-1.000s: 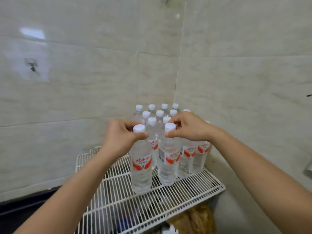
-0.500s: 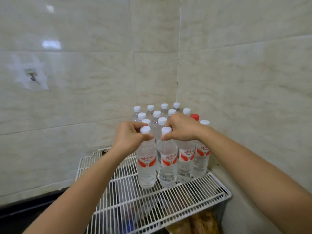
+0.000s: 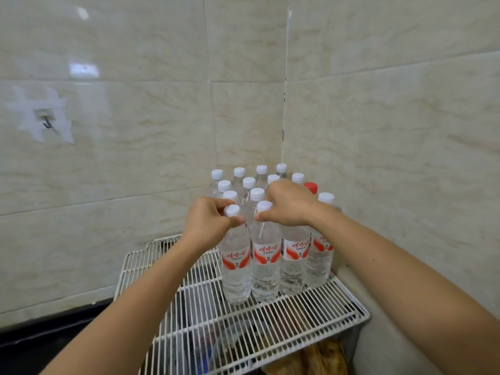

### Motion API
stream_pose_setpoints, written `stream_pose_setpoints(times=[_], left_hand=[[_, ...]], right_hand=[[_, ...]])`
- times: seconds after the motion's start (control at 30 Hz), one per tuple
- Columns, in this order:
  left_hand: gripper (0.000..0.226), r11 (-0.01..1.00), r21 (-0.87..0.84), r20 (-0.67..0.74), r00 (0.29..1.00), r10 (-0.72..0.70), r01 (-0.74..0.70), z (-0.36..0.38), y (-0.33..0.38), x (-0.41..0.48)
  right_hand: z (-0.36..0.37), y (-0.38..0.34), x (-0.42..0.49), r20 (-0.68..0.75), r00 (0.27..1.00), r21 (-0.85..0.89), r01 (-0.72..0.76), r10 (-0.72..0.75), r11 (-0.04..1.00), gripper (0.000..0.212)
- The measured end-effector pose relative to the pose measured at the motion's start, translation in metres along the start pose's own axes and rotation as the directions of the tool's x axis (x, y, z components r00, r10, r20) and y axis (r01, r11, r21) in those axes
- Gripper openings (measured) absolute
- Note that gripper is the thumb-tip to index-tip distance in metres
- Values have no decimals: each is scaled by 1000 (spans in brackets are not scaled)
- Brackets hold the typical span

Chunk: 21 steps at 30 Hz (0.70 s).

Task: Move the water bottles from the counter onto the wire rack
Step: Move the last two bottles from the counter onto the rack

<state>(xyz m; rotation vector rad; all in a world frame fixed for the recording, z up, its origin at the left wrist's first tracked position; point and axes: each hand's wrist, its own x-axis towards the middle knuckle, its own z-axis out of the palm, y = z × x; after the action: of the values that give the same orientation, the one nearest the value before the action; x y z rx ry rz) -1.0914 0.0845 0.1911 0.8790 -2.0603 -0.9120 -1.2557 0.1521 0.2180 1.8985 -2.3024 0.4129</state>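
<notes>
My left hand [image 3: 211,223] curls round the neck of the front-left bottle [image 3: 236,263], and my right hand [image 3: 290,205] pinches the neck of the neighbouring bottle [image 3: 266,262]. Both bottles stand upright and side by side on the wire rack [image 3: 311,318]. Directly behind them, the other bottles [image 3: 249,183] are packed into the tiled wall [image 3: 378,131] corner, one with a red cap [image 3: 310,187].

White wire rack [image 3: 297,320] sits in the tiled corner [image 3: 283,117]. Clear water bottles [image 3: 293,255], white caps, red labels, stand upright on its back right part, packed in touching rows. One red-capped bottle [image 3: 310,187] stands among them, right side.
</notes>
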Motion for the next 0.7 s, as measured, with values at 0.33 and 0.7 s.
stream_pose_setpoints(times=[0.33, 0.7], left_hand=[[17, 999, -19, -38, 999, 37, -37, 1, -11, 1], [43, 982, 69, -112, 977, 181, -174, 11, -31, -7]], right_hand=[[-3, -7, -1, 27, 999, -54, -19, 21, 998, 41], [1, -8, -11, -74, 997, 40, -26, 29, 999, 32]])
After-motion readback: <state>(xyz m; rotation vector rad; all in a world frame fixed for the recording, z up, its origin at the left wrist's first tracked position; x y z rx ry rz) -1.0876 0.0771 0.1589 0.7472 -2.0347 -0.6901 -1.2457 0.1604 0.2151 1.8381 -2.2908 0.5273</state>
